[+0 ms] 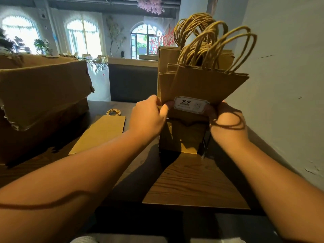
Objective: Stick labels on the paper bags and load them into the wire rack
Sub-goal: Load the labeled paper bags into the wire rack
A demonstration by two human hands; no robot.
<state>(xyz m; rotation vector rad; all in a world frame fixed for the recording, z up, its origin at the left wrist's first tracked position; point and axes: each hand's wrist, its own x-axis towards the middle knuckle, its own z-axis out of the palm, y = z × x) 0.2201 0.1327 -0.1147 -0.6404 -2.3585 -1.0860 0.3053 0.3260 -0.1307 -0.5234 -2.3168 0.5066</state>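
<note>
A brown paper bag (206,85) with twisted handles stands upright at the front of a row of several bags (168,58) in the wire rack (205,146). A white label (190,104) reading 9.9 is stuck on its front face. My left hand (149,116) grips the bag's left edge, thumb on the front. My right hand (228,118) grips its right edge beside the label. Only the rack's dark legs show under the bags.
One flat paper bag (100,132) lies on the wooden table (192,183) to the left. A torn cardboard box (42,95) stands at far left. A pale wall (284,85) runs close along the right of the rack.
</note>
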